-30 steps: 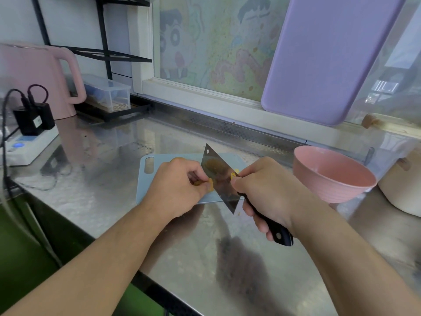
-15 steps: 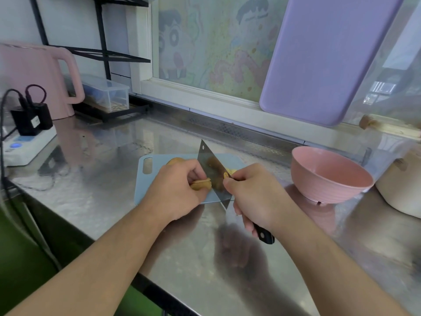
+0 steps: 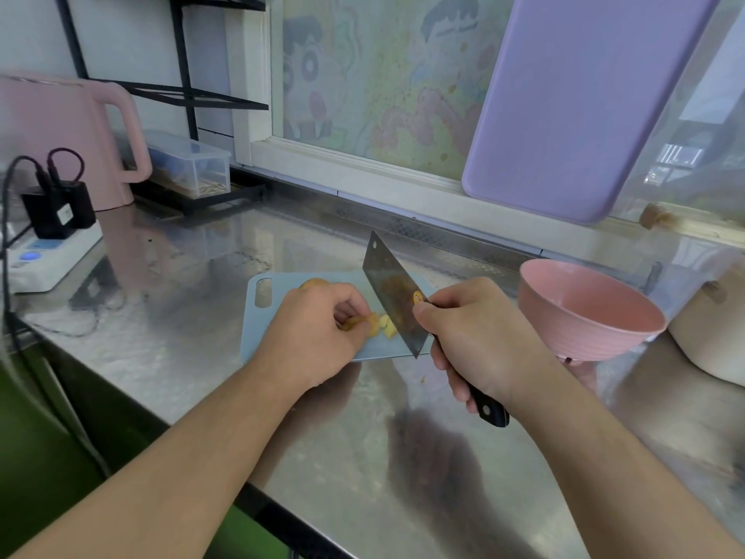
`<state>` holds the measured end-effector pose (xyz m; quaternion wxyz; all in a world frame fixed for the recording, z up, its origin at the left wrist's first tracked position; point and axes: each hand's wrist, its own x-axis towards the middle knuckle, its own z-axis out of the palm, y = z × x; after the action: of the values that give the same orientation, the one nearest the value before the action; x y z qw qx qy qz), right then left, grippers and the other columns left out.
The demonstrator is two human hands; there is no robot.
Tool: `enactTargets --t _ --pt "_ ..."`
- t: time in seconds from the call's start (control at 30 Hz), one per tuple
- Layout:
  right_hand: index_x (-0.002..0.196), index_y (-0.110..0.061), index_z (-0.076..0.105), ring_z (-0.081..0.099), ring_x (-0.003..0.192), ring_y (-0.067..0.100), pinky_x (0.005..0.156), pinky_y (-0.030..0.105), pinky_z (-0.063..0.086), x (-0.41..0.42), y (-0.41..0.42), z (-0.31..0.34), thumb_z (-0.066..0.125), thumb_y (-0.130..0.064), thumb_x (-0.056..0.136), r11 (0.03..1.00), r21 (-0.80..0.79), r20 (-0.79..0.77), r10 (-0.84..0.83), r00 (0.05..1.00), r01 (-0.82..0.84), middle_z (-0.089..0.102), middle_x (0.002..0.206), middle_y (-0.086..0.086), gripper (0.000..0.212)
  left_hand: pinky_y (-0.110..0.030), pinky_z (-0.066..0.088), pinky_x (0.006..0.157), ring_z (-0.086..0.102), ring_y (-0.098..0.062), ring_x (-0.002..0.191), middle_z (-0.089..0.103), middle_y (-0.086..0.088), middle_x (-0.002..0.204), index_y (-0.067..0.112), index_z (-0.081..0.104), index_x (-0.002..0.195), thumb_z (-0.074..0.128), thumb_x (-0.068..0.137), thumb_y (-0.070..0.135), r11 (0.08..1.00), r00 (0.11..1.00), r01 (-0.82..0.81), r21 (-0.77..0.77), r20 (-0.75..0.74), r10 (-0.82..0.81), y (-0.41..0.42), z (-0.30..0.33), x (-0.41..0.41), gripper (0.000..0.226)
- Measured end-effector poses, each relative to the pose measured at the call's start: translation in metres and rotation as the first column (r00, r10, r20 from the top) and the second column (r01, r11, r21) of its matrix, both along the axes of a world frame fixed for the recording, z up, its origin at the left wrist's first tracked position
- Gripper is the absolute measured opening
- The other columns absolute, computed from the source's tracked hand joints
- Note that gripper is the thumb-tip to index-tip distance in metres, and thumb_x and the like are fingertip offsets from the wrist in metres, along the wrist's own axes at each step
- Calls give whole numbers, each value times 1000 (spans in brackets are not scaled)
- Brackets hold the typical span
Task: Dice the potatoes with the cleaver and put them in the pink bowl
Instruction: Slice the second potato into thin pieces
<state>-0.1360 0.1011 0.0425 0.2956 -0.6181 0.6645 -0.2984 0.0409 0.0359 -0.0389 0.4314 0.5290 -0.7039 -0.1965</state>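
Observation:
On the pale blue cutting board (image 3: 258, 316) my left hand (image 3: 318, 336) holds down a piece of potato (image 3: 365, 322) with curled fingers. A small cut piece (image 3: 389, 328) lies just right of it, against the blade. My right hand (image 3: 471, 336) grips the black handle of the cleaver (image 3: 393, 294), whose blade stands edge-down on the board beside the potato. Another whole potato (image 3: 312, 283) peeks out behind my left hand. The pink bowl (image 3: 584, 312) stands to the right of the board, and I see nothing in it.
The steel counter (image 3: 363, 457) carries a pink kettle (image 3: 60, 135) and a power strip (image 3: 48, 256) with plugs at far left, a clear box (image 3: 189, 167) on a black rack, a purple board (image 3: 584, 98) leaning on the window, and a white pot (image 3: 713, 332) at far right.
The cleaver has come down through the potato, and a small piece now lies separated beside the blade. My left hand keeps holding the potato.

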Motion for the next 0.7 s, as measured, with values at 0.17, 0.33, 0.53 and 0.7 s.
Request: enactTargets --t 0.17,0.33,0.53,0.7 --pt "71 1 53 43 23 22 35 23 38 6 5 4 50 -21 103 1000 -3 1 19 1000 -19 49 47 11 39 -3 46 65 66 4 81 72 16 77 27 77 79 86 84 22 1000 1000 -24 5 -3 24 -1 0 0 12" --pt "75 2 58 44 23 23 35 23 38 10 6 4 50 -19 103 1000 21 3 18 1000 -18 51 48 12 36 -7 48 65 66 2 79 72 13 77 25 77 75 86 84 22 1000 1000 -23 5 3 23 0 1 0 13" --pt "85 3 60 45 24 24 35 24 40 11 7 5 48 -19 105 998 53 17 13 1000 -14 54 53 14 32 -13 52 66 66 0 75 72 13 76 27 76 73 87 83 23 999 999 -36 6 19 35 -2 0 0 15" --pt "85 0 59 45 25 24 38 28 43 9 9 9 47 -17 104 994 110 -17 25 1000 -23 53 50 14 29 -12 52 66 66 2 75 71 15 75 28 77 74 85 84 22 999 998 -38 -8 53 38 -3 0 0 14"
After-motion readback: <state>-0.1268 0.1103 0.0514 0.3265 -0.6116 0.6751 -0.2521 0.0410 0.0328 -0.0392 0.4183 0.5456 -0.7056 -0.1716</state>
